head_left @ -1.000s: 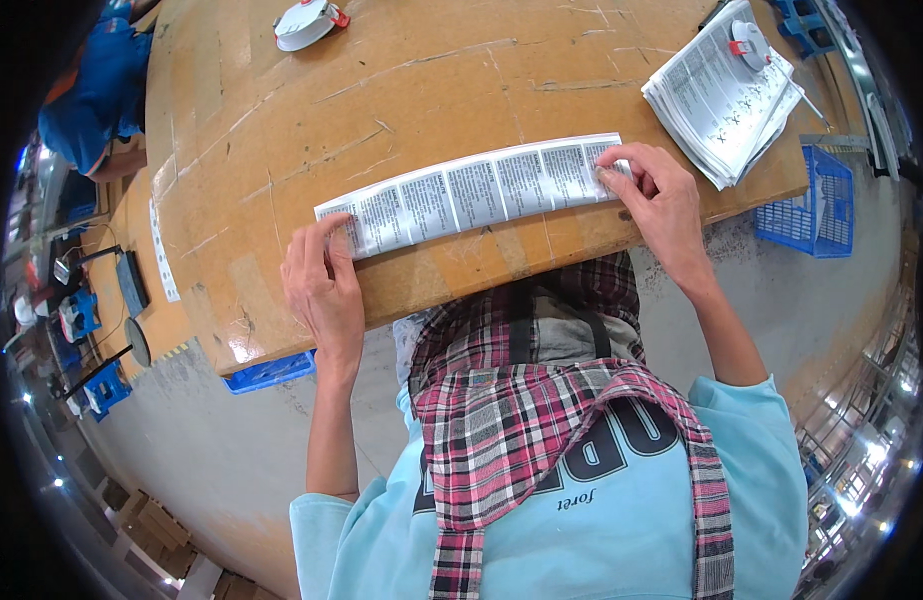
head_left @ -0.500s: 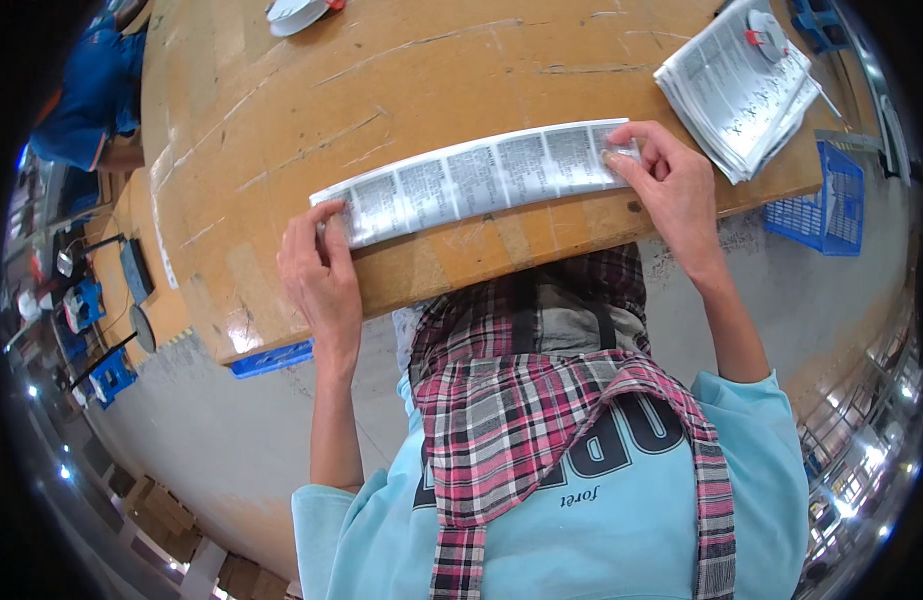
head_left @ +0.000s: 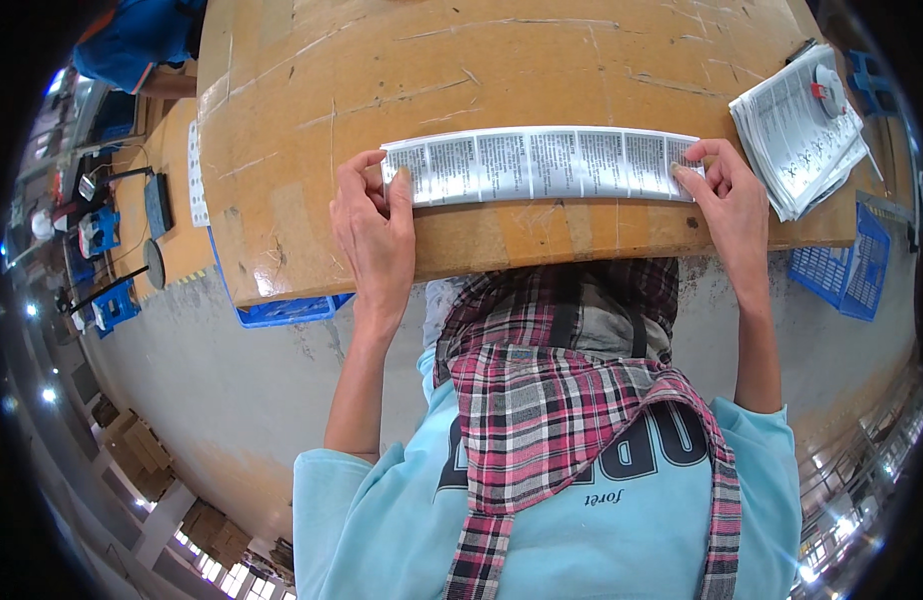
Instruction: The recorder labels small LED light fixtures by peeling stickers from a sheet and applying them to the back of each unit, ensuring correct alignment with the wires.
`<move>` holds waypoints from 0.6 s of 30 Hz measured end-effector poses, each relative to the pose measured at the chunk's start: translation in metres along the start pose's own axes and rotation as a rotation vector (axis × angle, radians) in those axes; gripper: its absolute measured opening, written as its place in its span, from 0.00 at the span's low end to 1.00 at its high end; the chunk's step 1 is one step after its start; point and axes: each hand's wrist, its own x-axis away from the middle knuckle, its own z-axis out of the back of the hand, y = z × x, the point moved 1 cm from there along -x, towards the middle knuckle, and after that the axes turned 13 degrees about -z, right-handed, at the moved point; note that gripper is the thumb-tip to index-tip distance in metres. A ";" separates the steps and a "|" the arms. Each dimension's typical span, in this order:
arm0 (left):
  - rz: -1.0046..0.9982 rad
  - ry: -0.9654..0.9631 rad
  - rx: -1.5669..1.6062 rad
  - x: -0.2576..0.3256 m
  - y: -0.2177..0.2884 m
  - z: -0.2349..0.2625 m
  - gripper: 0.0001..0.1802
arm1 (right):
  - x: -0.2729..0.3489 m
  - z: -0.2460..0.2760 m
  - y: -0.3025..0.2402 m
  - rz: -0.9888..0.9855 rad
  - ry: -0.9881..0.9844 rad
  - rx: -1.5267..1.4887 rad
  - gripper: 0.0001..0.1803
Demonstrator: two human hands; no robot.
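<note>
A long glossy strip of printed labels point(head_left: 542, 165), white and silver-grey with several panels side by side, stretches between my two hands over the near part of the table. My left hand point(head_left: 375, 220) pinches its left end, thumb on top and fingers at the edge. At the other end, my right hand point(head_left: 730, 205) grips the strip between thumb and fingers. Whether the strip lies flat on the wood or is slightly lifted, I cannot tell.
The brown wooden table point(head_left: 462, 80) is scratched and taped. A stack of printed sheets point(head_left: 797, 140) lies at its right, with a white tape roll point(head_left: 830, 90) on top. Blue crates point(head_left: 842, 262) stand beside and below the table. A person in blue point(head_left: 147, 45) is at the far left.
In the picture, the table, strip and both hands have shifted right. The strip lies more level than before, and both hands still hold its ends.
</note>
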 end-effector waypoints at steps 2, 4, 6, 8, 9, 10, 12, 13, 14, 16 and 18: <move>0.003 0.002 0.000 -0.001 -0.002 -0.001 0.09 | -0.001 0.001 0.001 -0.018 -0.004 0.014 0.10; -0.088 0.011 -0.066 -0.002 -0.003 -0.001 0.09 | -0.001 0.001 0.001 0.010 0.006 0.032 0.11; -0.088 0.004 -0.060 -0.002 -0.004 0.000 0.08 | -0.001 0.001 0.002 0.007 0.005 0.039 0.11; -0.086 -0.012 -0.052 -0.002 -0.005 -0.003 0.07 | -0.002 -0.001 0.003 -0.004 -0.001 0.048 0.11; -0.084 -0.013 -0.054 -0.002 -0.005 -0.004 0.07 | -0.002 -0.002 0.002 -0.011 -0.003 0.055 0.12; -0.084 -0.012 -0.055 -0.002 -0.004 -0.005 0.06 | -0.002 -0.001 0.002 -0.017 -0.002 0.062 0.12; -0.115 -0.022 -0.072 -0.002 -0.004 -0.006 0.07 | -0.001 -0.002 0.005 -0.010 0.007 0.072 0.12; -0.145 -0.031 -0.091 -0.002 -0.004 -0.007 0.07 | -0.001 -0.001 0.006 -0.002 0.015 0.080 0.12; -0.147 -0.033 -0.088 -0.002 -0.005 -0.006 0.07 | -0.001 -0.001 0.006 -0.005 0.017 0.081 0.12; -0.224 -0.047 -0.166 -0.002 -0.006 -0.007 0.06 | 0.000 -0.001 0.005 0.008 0.001 0.102 0.12; -0.267 -0.059 -0.185 -0.003 -0.005 -0.007 0.06 | 0.000 -0.003 0.005 0.017 0.008 0.112 0.13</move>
